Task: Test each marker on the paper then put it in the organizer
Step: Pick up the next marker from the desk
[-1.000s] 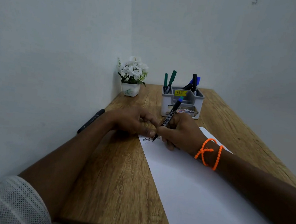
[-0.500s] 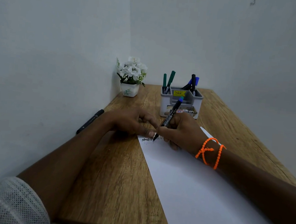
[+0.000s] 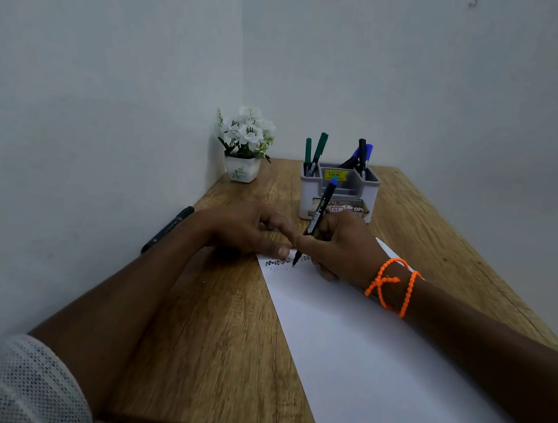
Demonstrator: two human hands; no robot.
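My right hand point(image 3: 343, 245) grips a black marker with a blue end point(image 3: 318, 215), its tip touching the white paper point(image 3: 375, 359) at the far left corner, where dark scribbles show. With its fingers laid on that corner, my left hand point(image 3: 245, 228) holds the sheet down. Behind the hands stands a grey organizer point(image 3: 369, 193) with green markers point(image 3: 314, 153) in its left slot and black and blue markers point(image 3: 362, 154) in its right slot. Another black marker point(image 3: 167, 229) lies on the table by the left wall.
A white pot of white flowers point(image 3: 245, 145) stands in the far left corner of the wooden table point(image 3: 215, 342). Walls close in on the left and behind. An orange bead bracelet point(image 3: 390, 285) is on my right wrist.
The marker tip has shifted slightly along the paper's corner, adding to the scribbles. Both hands stay in place.
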